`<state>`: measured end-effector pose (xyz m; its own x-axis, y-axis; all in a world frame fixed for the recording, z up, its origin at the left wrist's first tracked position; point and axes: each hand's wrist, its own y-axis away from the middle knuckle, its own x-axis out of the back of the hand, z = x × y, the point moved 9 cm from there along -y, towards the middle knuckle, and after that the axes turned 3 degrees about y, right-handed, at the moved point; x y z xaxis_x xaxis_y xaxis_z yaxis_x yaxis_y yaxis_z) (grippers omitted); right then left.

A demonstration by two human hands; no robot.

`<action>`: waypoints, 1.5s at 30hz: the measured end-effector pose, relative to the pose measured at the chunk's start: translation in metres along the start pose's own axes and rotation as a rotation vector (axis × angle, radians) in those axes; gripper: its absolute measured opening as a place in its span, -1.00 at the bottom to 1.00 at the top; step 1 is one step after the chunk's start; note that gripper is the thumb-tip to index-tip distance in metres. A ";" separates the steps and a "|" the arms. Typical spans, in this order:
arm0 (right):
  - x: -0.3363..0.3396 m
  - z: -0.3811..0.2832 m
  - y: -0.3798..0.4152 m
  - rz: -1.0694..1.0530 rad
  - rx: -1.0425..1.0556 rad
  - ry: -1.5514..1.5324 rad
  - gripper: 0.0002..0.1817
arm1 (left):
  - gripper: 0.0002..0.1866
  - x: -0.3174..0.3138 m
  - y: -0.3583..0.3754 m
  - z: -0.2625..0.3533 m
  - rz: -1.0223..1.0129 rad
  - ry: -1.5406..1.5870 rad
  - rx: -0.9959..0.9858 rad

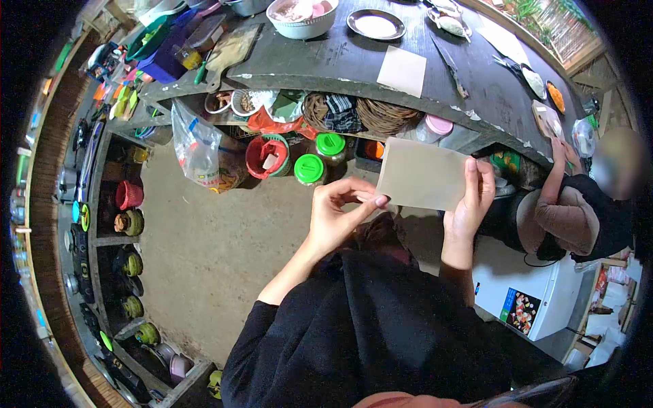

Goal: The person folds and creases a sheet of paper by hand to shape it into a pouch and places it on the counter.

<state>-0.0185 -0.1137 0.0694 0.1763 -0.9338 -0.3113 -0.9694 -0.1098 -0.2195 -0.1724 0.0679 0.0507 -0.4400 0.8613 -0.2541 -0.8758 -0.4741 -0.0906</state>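
A beige rectangular sheet of paper [428, 175] is held up in front of my body, over the floor before the counter. My left hand [343, 211] pinches its lower left corner between thumb and fingers. At the opposite edge, my right hand [471, 197] grips the sheet with the thumb on the near face and the fingers partly hidden behind. Beyond it, a similar pale sheet [402, 71] lies flat at the counter's front edge, with a long knife [450, 66] to its right and a dark-rimmed plate [376, 26] behind it.
The dark counter [306, 64] carries a white bowl [303, 20], a cutting board [235, 51] and a bowl of orange bits [556, 96]. Jars with green lids [310, 168] and a red-lined basket [267, 156] stand below. Another person [571, 204] sits at right beside a white chest [530, 289].
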 end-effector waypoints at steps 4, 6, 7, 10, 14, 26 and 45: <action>0.010 0.010 -0.007 -0.046 0.004 -0.057 -0.89 | -0.92 0.006 -0.012 0.003 0.138 0.016 -0.101; -0.009 -0.007 -0.012 -0.238 0.121 -0.024 -0.75 | -0.92 0.002 -0.022 0.024 0.055 -0.239 -0.234; -0.012 -0.015 -0.017 -0.305 0.284 0.139 -0.59 | -0.92 -0.008 -0.025 0.038 -0.026 -0.495 -0.365; -0.034 -0.037 -0.032 -0.513 0.514 0.595 -0.43 | -0.92 -0.023 -0.039 0.044 -0.100 -0.594 -0.405; -0.063 -0.007 -0.050 -0.913 0.225 0.513 -0.30 | -0.90 -0.050 -0.063 0.040 -0.252 -0.671 -0.429; -0.039 0.026 -0.131 -1.217 -0.057 0.176 -0.58 | -0.87 -0.132 -0.148 0.016 -0.436 -0.714 -0.323; 0.086 0.036 -0.240 -0.699 -0.004 0.293 -0.92 | -0.89 -0.207 -0.242 -0.050 -0.471 -0.747 -0.101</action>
<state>0.2358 -0.1559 0.0622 0.6981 -0.6985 0.1572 -0.6494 -0.7102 -0.2720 0.1408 -0.0045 0.0767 -0.0839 0.8487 0.5221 -0.9924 -0.0237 -0.1209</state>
